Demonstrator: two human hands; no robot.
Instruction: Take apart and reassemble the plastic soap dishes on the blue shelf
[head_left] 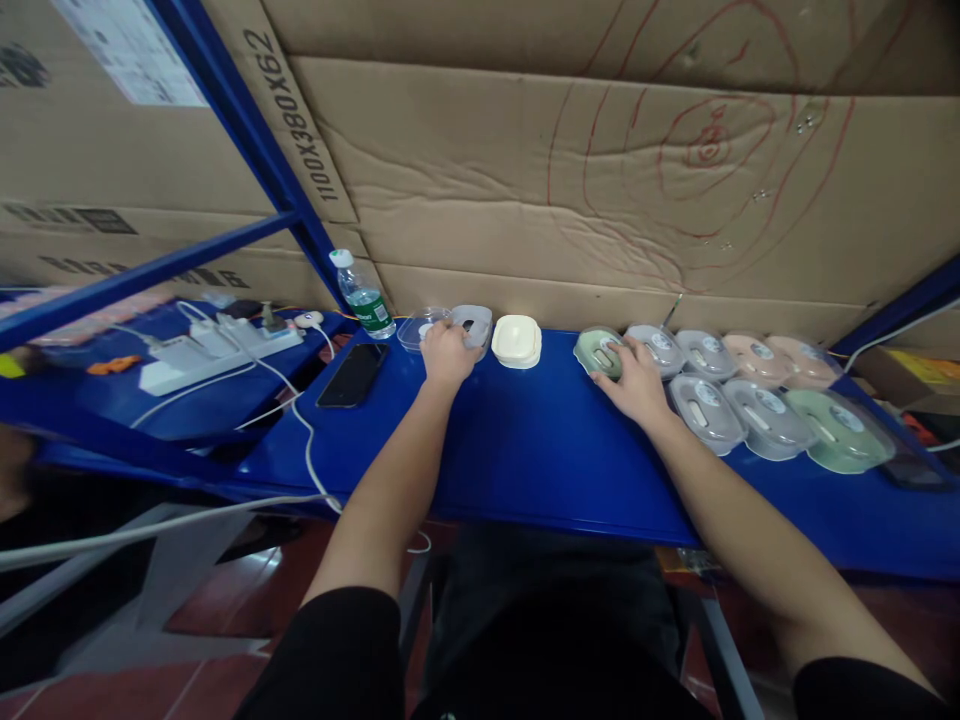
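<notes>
In the head view, the cream stack (517, 341) of box-like pieces sits near the far side of the blue table (555, 450), with one hand out on either side of it. Reaching both ways like this probably goes best with light fingertip pressure: thin clear plastic could flex or skid on a smooth top, so holding pieces by their rims and keeping them flat seems wise. Left of the stack, the left hand (448, 355) has its fingers bent down between a clear lid (412, 333) and a gray container (480, 322), which lies just beside the stack; the fingertips are partly hidden, so I cannot tell whether they pinch either one. Right of the stack and apart from it, the right hand (636, 380) is curled onto the right side of a green lidded container (598, 352), thumb at the near edge, fingers over the top. Further right of the stack stand more lidded containers (772, 415).
</notes>
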